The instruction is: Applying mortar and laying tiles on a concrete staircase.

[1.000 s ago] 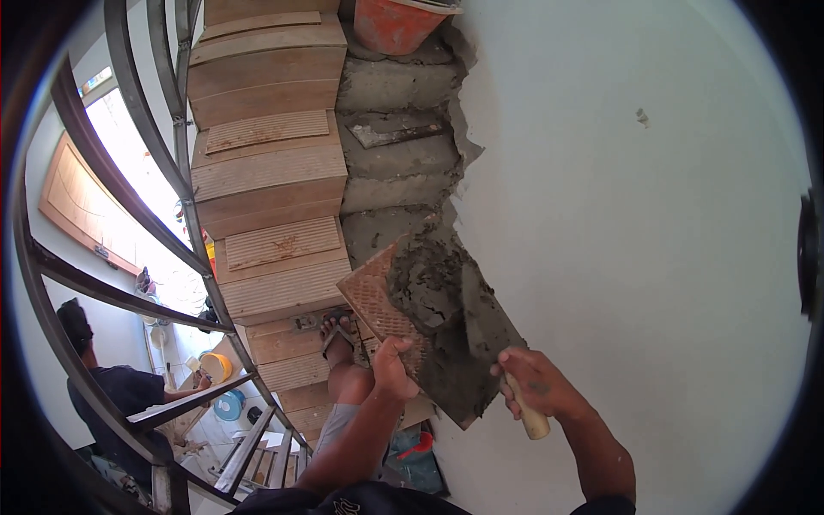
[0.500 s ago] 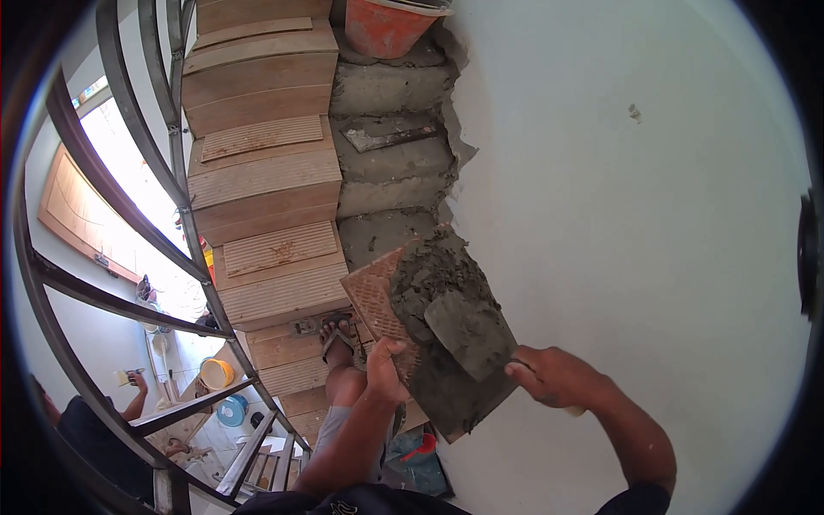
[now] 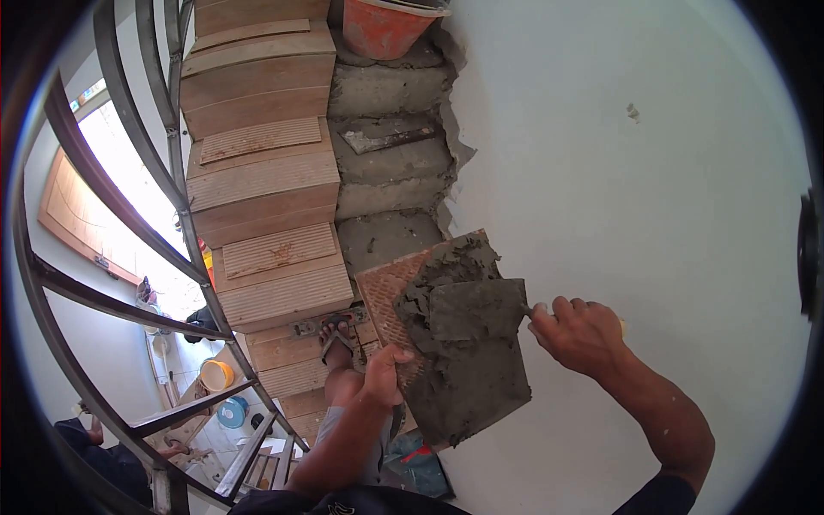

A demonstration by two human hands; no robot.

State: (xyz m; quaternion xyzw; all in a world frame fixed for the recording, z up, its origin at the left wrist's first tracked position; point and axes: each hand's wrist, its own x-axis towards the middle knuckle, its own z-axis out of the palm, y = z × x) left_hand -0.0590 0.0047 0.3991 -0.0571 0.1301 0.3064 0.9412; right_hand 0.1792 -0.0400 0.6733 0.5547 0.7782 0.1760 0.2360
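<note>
My left hand (image 3: 386, 375) grips the lower left edge of a tile (image 3: 386, 296), its reddish, patterned back turned up. Grey mortar (image 3: 468, 386) covers most of that back, smoother at the near end and lumpy toward the far end. In my right hand (image 3: 581, 336) is a trowel, its handle mostly hidden by the fingers. The flat, mortar-smeared trowel blade (image 3: 476, 309) rests across the mortar, pointing left. Beyond the tile, a bare mortared step (image 3: 382, 236) lies beside the wall.
Wood-look treads (image 3: 275, 249) climb on the left, beside a metal railing (image 3: 133, 227). Farther up, a mortar-caked flat tool (image 3: 386, 137) lies on a step below an orange bucket (image 3: 384, 33). A white wall (image 3: 652, 206) stands right. Past the railing, a person (image 3: 107, 455) works near buckets.
My right hand has moved right and up, turning the trowel blade level across the mortar. The tile has turned slightly. Below the railing, the other person has moved lower in view.
</note>
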